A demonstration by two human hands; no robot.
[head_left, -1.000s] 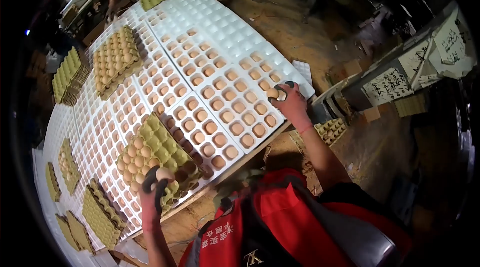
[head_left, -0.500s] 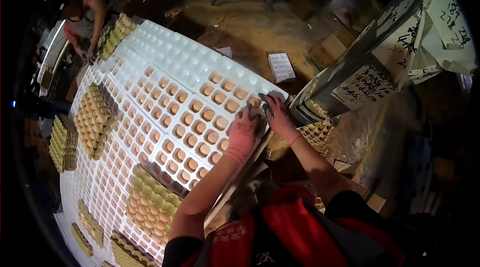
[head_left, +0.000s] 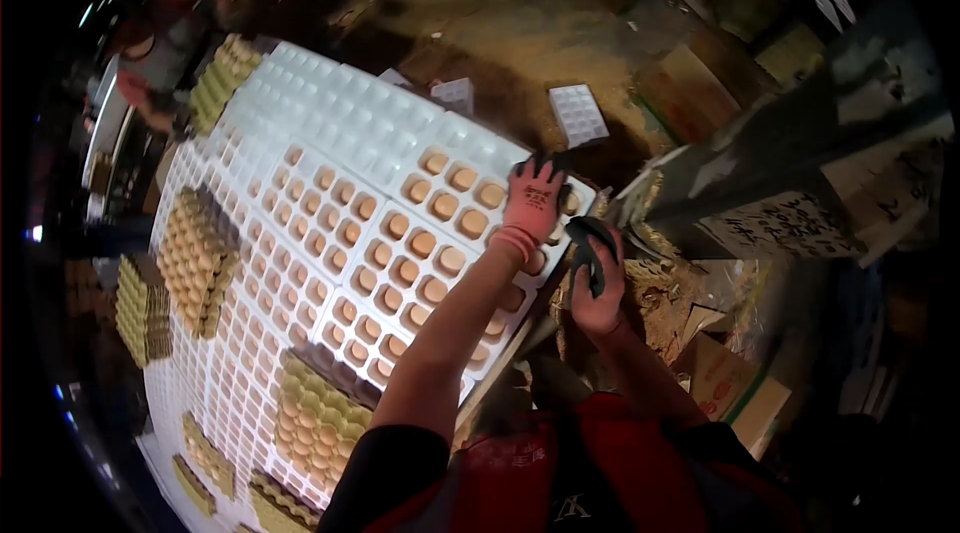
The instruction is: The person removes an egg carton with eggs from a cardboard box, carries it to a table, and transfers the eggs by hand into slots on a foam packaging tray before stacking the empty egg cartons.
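Observation:
A pink glove with dark fingertips covers my left hand (head_left: pixel 533 201), which lies palm down over the corner cells of the white foam tray (head_left: pixel 480 141). Its fingers are slightly spread; what is under the palm is hidden. An egg (head_left: pixel 570 203) sits in a cell just right of it. Beyond the tray's right edge is my right hand (head_left: pixel 597 298), gloved alike, its fingers bent and parted from the thumb with nothing seen between them. Brown eggs (head_left: pixel 451 259) fill many cells nearby, while the cells along the far edge hold none.
Egg-filled pulp trays (head_left: pixel 190 248) and a partly filled one (head_left: pixel 320 423) stand on the foam trays. A co-worker (head_left: pixel 150 63) is at the far left. A post with papers (head_left: pixel 780 223) rises at right; small white trays (head_left: pixel 578 115) lie on the floor.
My left hand has moved up and right to the tray's corner. My right hand has drawn back off the tray toward me. The view has shifted slightly, and the co-worker's arm has risen.

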